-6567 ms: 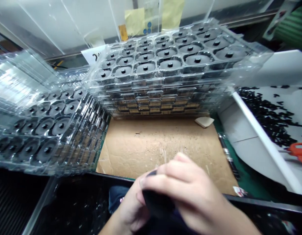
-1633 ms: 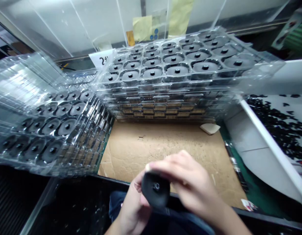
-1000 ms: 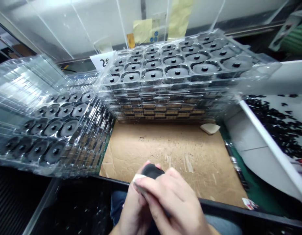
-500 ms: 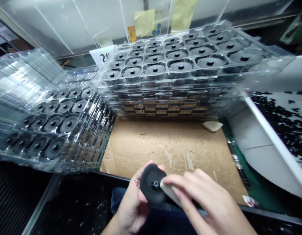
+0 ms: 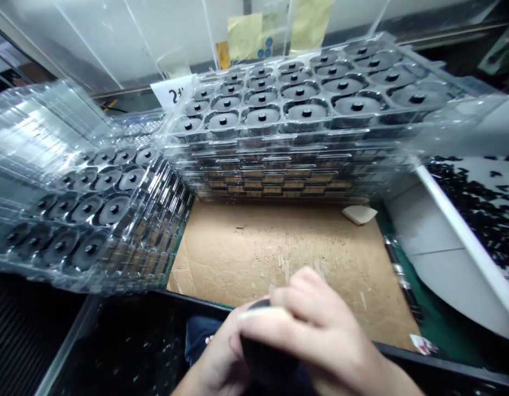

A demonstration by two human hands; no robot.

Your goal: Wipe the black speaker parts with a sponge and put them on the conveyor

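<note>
Black disc [image 5: 268,363] on edge, between hands [image 5: 291,335]

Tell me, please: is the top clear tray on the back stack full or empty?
The top clear plastic tray is full: a round black part sits in every pocket that shows.

1. Both hands in shot are the wearer's own, bare, and bunched up close together right over the near edge of the desk [image 5: 444,371].
2. Left hand [image 5: 217,352] sits low and partly tucked behind the other one, fingers curled up, so you mostly just see its outer side.
3. Right hand [image 5: 316,335] is on top, fingers [image 5: 307,294] pressed together, bent and reaching left across the left hand.
4. Both forearms come up from the bottom of the view and angle in toward each other, wrists pretty much cut off down there.
</note>
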